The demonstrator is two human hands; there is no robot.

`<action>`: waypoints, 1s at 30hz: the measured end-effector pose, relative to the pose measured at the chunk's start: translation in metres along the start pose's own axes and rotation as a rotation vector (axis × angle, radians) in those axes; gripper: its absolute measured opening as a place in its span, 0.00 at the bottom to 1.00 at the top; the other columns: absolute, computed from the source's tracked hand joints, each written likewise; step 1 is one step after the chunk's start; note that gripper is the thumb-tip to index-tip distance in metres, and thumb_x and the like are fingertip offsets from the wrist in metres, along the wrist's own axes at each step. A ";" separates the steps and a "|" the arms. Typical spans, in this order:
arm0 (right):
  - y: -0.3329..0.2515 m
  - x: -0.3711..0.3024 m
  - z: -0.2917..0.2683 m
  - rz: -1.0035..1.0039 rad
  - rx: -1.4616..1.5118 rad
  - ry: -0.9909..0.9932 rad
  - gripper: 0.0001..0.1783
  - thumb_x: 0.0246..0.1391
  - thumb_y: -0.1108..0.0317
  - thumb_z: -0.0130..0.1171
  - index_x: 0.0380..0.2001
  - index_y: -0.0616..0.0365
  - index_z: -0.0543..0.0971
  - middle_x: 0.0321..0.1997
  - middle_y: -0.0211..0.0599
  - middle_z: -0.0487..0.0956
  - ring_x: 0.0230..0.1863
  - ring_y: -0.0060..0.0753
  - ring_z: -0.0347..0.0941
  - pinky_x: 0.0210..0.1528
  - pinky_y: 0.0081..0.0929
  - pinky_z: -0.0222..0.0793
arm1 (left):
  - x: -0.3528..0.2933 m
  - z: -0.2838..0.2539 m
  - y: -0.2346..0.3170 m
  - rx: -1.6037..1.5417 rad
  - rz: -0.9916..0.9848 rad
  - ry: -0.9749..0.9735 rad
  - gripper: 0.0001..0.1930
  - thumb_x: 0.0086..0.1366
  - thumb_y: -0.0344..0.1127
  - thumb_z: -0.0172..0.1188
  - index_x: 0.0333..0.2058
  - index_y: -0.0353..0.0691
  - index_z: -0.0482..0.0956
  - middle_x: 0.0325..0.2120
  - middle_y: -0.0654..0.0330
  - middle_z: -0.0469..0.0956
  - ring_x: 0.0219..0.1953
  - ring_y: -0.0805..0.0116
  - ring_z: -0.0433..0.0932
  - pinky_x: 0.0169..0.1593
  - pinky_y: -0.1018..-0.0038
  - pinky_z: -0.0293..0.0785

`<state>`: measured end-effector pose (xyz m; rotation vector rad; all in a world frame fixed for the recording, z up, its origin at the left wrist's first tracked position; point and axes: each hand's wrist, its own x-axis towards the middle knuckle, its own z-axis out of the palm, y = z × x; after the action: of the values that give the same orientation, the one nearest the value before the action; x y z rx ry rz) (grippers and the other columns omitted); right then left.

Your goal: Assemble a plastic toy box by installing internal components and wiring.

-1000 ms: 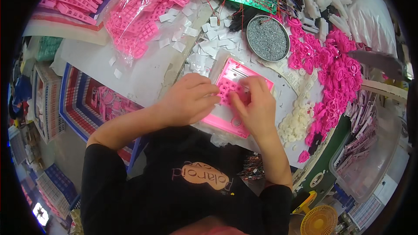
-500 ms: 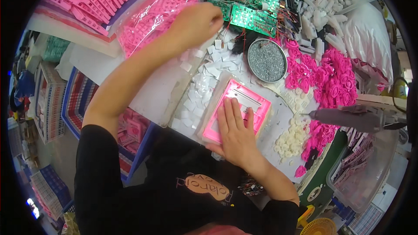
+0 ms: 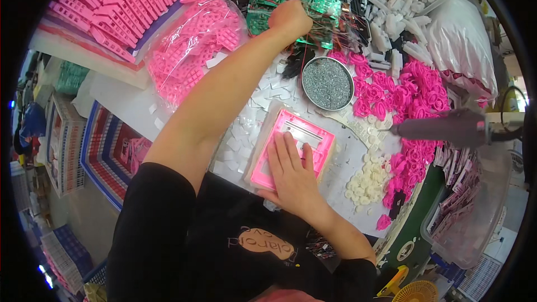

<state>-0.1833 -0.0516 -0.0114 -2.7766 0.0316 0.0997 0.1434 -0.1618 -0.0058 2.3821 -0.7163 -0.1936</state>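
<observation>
My left hand (image 3: 291,18) is curled over a heap of green circuit boards (image 3: 325,3) with thin red wires, at the far middle of the table. Its fingertips are hidden, so what they grip does not show. Flat on a pink plastic casing (image 3: 318,134) lies my right hand (image 3: 293,176), fingers stretched out and thumb at the near edge. The casing is shallow and open-topped, with a silvery strip inside, and rests on a pale block. Beyond it stands a round tin (image 3: 328,84) full of small metal screws.
White paper-like pieces (image 3: 238,140) are strewn left of the casing. Pink ring-shaped parts (image 3: 414,95) and cream pieces (image 3: 369,182) lie right, beneath a grey power screwdriver (image 3: 442,130). A bag of pink keypads (image 3: 190,50), pink panels (image 3: 123,5) and white plastic parts (image 3: 397,0) fill the far side.
My left hand has moved right, from beside the keypad bag onto the circuit boards. The right hand stays on the casing. The whole view has shifted slightly.
</observation>
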 end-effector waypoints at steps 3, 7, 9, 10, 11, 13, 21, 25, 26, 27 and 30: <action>0.001 -0.001 -0.001 -0.012 0.028 0.018 0.58 0.43 0.42 0.70 0.69 0.67 0.60 0.76 0.59 0.53 0.79 0.58 0.42 0.71 0.68 0.44 | 0.000 -0.002 0.004 0.044 0.076 -0.012 0.15 0.53 0.37 0.60 0.38 0.36 0.81 0.39 0.44 0.83 0.45 0.42 0.82 0.49 0.53 0.76; 0.013 -0.005 -0.019 -0.125 0.214 0.208 0.46 0.47 0.49 0.70 0.65 0.64 0.67 0.71 0.59 0.61 0.74 0.58 0.53 0.69 0.58 0.53 | -0.030 -0.034 -0.012 -0.279 0.297 0.117 0.10 0.54 0.35 0.65 0.30 0.33 0.78 0.28 0.48 0.81 0.32 0.46 0.81 0.36 0.56 0.75; 0.027 -0.007 -0.028 -0.163 0.363 0.377 0.37 0.50 0.55 0.68 0.61 0.63 0.71 0.63 0.56 0.70 0.66 0.54 0.63 0.65 0.49 0.61 | -0.071 -0.051 -0.014 -0.667 0.398 0.265 0.10 0.53 0.31 0.66 0.26 0.35 0.72 0.23 0.53 0.75 0.28 0.50 0.75 0.32 0.58 0.70; 0.038 -0.009 -0.030 -0.159 0.439 0.461 0.32 0.53 0.58 0.66 0.58 0.63 0.73 0.58 0.53 0.74 0.61 0.49 0.69 0.62 0.44 0.65 | -0.090 -0.059 -0.019 -0.528 0.656 0.353 0.09 0.50 0.28 0.66 0.27 0.37 0.73 0.24 0.55 0.74 0.29 0.53 0.75 0.33 0.60 0.70; 0.045 -0.009 -0.032 -0.147 0.514 0.546 0.27 0.55 0.62 0.65 0.56 0.63 0.75 0.53 0.49 0.79 0.55 0.44 0.74 0.58 0.39 0.68 | -0.106 -0.063 -0.022 -0.384 0.911 0.433 0.10 0.48 0.26 0.66 0.28 0.39 0.73 0.25 0.58 0.73 0.30 0.56 0.74 0.33 0.62 0.70; 0.044 -0.001 -0.044 0.106 1.066 0.607 0.21 0.57 0.66 0.62 0.52 0.63 0.76 0.44 0.39 0.80 0.45 0.32 0.75 0.50 0.31 0.70 | -0.135 -0.069 -0.024 -0.307 1.098 0.400 0.13 0.44 0.26 0.67 0.28 0.42 0.74 0.26 0.61 0.73 0.31 0.57 0.74 0.34 0.62 0.69; 0.039 0.055 -0.064 0.223 1.604 0.473 0.05 0.60 0.73 0.62 0.38 0.61 0.77 0.32 0.25 0.79 0.29 0.10 0.69 0.31 0.13 0.64 | -0.203 -0.088 -0.051 -0.283 0.823 0.346 0.21 0.44 0.22 0.70 0.38 0.44 0.75 0.43 0.57 0.72 0.45 0.61 0.74 0.48 0.64 0.69; 0.032 0.050 -0.062 0.161 1.581 0.502 0.05 0.59 0.75 0.63 0.37 0.62 0.76 0.31 0.25 0.79 0.30 0.11 0.71 0.31 0.14 0.68 | -0.231 -0.103 -0.065 -1.314 0.287 -0.479 0.22 0.61 0.26 0.65 0.54 0.36 0.72 0.49 0.60 0.74 0.46 0.73 0.74 0.50 0.71 0.73; 0.032 0.049 -0.061 0.160 1.539 0.473 0.05 0.59 0.75 0.63 0.37 0.61 0.76 0.30 0.25 0.78 0.31 0.11 0.71 0.32 0.14 0.68 | -0.235 -0.109 -0.066 -1.274 0.190 -0.600 0.22 0.62 0.27 0.63 0.54 0.35 0.72 0.48 0.58 0.75 0.43 0.74 0.75 0.46 0.72 0.73; 0.030 0.050 -0.060 0.155 1.500 0.438 0.05 0.59 0.75 0.63 0.37 0.61 0.76 0.30 0.25 0.78 0.31 0.11 0.72 0.33 0.15 0.69 | -0.239 -0.118 -0.068 -1.228 0.090 -0.712 0.22 0.62 0.28 0.62 0.55 0.35 0.71 0.47 0.57 0.77 0.40 0.74 0.75 0.43 0.73 0.73; 0.019 0.050 -0.058 0.183 1.696 0.456 0.05 0.61 0.73 0.61 0.38 0.60 0.75 0.28 0.28 0.77 0.28 0.15 0.70 0.30 0.16 0.66 | -0.241 -0.110 -0.080 -1.149 -0.112 -0.797 0.25 0.69 0.35 0.60 0.62 0.34 0.69 0.43 0.61 0.81 0.35 0.77 0.77 0.35 0.78 0.72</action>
<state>-0.1302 -0.0902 0.0329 -1.0499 0.3132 -0.3547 0.0102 0.0796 0.0221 1.1760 -0.5496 -1.2620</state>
